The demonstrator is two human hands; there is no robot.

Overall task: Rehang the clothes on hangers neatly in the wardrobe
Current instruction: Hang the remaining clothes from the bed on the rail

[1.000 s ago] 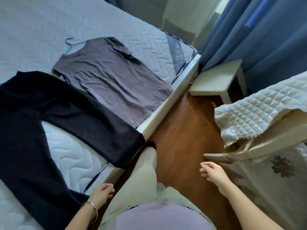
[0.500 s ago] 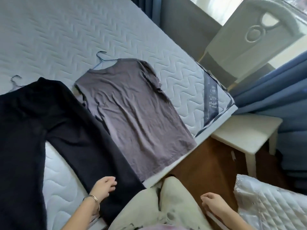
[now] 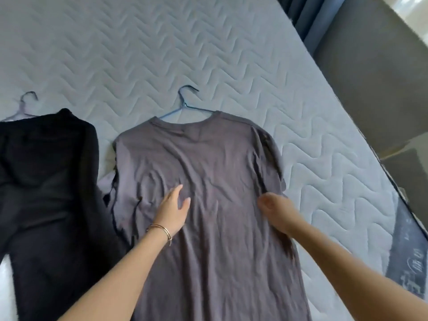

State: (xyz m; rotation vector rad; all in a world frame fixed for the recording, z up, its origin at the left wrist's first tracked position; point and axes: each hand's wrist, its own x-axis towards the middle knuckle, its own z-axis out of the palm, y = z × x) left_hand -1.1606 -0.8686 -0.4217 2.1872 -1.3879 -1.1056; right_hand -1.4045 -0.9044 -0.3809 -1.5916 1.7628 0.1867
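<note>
A grey T-shirt (image 3: 208, 181) lies flat on the mattress, face up, on a blue wire hanger (image 3: 185, 105) whose hook sticks out of the neck. My left hand (image 3: 172, 210), with a bracelet on the wrist, hovers over the shirt's middle with fingers apart and holds nothing. My right hand (image 3: 276, 210) is at the shirt's right edge just below the sleeve, fingers curled and blurred; whether it grips the cloth is unclear. To the left, black trousers (image 3: 44, 181) lie on a pale hanger (image 3: 23, 107).
The quilted white mattress (image 3: 139, 54) fills most of the view. Its right edge runs diagonally, with a grey headboard or wall (image 3: 375, 77) and a blue curtain (image 3: 308, 22) beyond it. No wardrobe is in sight.
My view has swung up from the floor onto the bed. Both hands have moved forward from beside my legs onto the grey T-shirt.
</note>
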